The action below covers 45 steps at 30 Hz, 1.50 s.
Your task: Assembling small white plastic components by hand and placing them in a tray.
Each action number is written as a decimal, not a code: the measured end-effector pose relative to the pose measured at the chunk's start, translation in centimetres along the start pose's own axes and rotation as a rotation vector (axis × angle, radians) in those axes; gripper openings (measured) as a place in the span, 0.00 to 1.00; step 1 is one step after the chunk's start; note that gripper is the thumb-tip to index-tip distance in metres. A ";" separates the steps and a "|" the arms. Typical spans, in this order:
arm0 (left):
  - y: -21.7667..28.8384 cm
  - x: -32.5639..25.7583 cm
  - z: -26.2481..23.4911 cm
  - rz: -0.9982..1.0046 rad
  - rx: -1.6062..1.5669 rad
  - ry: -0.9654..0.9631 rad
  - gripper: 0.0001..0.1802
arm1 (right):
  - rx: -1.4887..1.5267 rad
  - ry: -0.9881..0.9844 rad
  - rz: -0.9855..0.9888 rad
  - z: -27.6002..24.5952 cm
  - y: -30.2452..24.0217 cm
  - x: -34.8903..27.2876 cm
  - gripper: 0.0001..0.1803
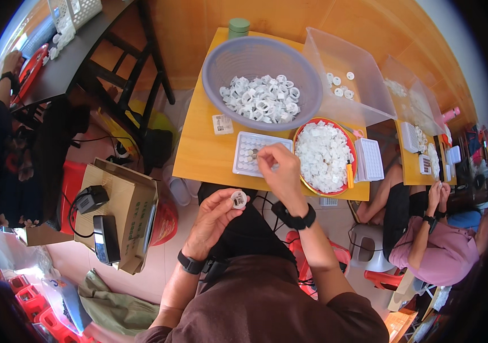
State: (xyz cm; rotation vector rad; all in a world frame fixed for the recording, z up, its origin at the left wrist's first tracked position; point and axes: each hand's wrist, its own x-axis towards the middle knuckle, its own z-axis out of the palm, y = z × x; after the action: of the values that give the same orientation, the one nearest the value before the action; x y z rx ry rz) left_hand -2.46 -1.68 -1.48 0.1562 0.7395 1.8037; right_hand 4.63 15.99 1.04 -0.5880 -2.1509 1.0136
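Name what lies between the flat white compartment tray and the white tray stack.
The head view shows a red-rimmed tray heaped with white pieces, a yellow tool at its right side.

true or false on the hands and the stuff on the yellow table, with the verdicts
1. A green canister stands beyond the purple basin. True.
2. The left hand holds a round white piece. True.
3. The right hand reaches into the basin. False: it is at the white tray.
4. The clear bin is full. False: it holds only a few white discs.
5. A red bowl heaped with white bits stands right of the tray. True.
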 end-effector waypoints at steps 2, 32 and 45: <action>-0.1 0.1 -0.2 -0.009 -0.012 -0.002 0.14 | 0.112 -0.059 0.028 -0.8 -2.3 -1.4 0.05; -0.7 0.1 1.5 0.013 0.248 0.089 0.11 | 0.114 -0.243 -0.242 -2.3 -2.6 -5.0 0.09; -1.0 0.2 2.7 -0.019 0.134 0.074 0.12 | 0.134 -0.094 -0.190 -2.9 -3.4 -5.3 0.08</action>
State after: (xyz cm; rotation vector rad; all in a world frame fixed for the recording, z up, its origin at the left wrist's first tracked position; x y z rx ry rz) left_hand -0.51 -0.21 0.01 0.1712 0.9125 1.7494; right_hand 9.98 12.04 3.05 -0.2718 -2.1526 1.0881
